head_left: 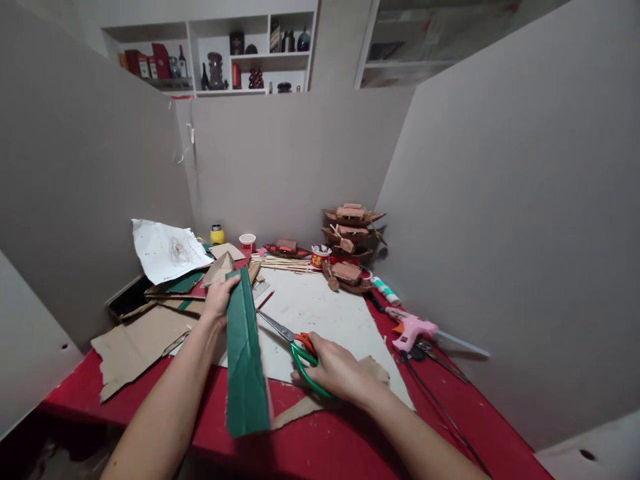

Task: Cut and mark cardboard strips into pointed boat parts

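My left hand [218,300] grips the upper left edge of a long green cardboard strip [245,363], thumb on its face, the strip hanging down over the front of the table. In my right hand [333,367] are scissors with green and orange handles [305,363]. Their metal blades point up and left, the tips close to the strip's right edge; whether they touch it I cannot tell. Beneath lies a white sheet [315,307], and a torn brown cardboard piece [303,408] is below the right hand.
Torn cardboard [145,340] and a scribbled white paper [170,252] lie left. A pink glue gun [415,328] with a cable rests right. Behind are stacked brown model boats [353,233], wooden sticks [285,263], a red-and-white cup [321,257] and a yellow jar [217,235]. Grey panels enclose the red table.
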Tool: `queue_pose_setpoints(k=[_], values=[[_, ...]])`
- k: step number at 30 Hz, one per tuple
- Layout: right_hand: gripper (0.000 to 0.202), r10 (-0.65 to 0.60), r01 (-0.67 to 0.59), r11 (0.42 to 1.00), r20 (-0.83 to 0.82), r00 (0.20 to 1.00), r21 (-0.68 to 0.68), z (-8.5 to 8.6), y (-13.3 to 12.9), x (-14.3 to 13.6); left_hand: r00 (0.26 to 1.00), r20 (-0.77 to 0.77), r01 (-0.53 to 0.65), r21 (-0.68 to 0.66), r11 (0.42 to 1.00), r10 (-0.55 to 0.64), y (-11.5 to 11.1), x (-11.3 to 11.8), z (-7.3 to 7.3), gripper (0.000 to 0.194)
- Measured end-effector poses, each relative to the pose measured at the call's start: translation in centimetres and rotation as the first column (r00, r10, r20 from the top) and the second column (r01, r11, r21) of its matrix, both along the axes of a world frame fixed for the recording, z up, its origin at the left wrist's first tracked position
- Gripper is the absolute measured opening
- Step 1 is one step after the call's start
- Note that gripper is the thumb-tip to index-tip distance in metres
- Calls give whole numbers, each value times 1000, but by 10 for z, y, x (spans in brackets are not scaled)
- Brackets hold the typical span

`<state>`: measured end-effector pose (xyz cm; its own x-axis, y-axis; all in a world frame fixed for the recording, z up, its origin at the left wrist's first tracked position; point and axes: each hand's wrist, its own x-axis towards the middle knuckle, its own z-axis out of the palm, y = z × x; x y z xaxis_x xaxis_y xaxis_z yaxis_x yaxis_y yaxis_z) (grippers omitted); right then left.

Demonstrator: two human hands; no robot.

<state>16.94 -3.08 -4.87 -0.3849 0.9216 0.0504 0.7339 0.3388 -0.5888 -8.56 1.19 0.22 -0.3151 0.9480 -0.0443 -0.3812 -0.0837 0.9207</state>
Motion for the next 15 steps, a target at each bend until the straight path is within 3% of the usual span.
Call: queue_pose_setpoints(k=[4, 7, 10, 15], values=[[18, -62, 53, 997, -210, 976, -48, -1, 5, 0, 983, 64, -173, 20, 985, 172, 10, -11, -3, 24], [19, -171, 153, 985, -314, 934, -81, 5, 19, 6, 970, 80, -234, 35, 972, 230, 16, -4, -11, 19], [31, -240, 165, 967, -466, 852, -196, 12, 29, 11, 985, 44, -166, 45, 985, 164, 14, 13, -20, 16], [45, -233, -34, 929, -656, 718, -367, 14, 18, 1, 996, -80, 41, 51, 998, -37, -1, 42, -28, 28]])
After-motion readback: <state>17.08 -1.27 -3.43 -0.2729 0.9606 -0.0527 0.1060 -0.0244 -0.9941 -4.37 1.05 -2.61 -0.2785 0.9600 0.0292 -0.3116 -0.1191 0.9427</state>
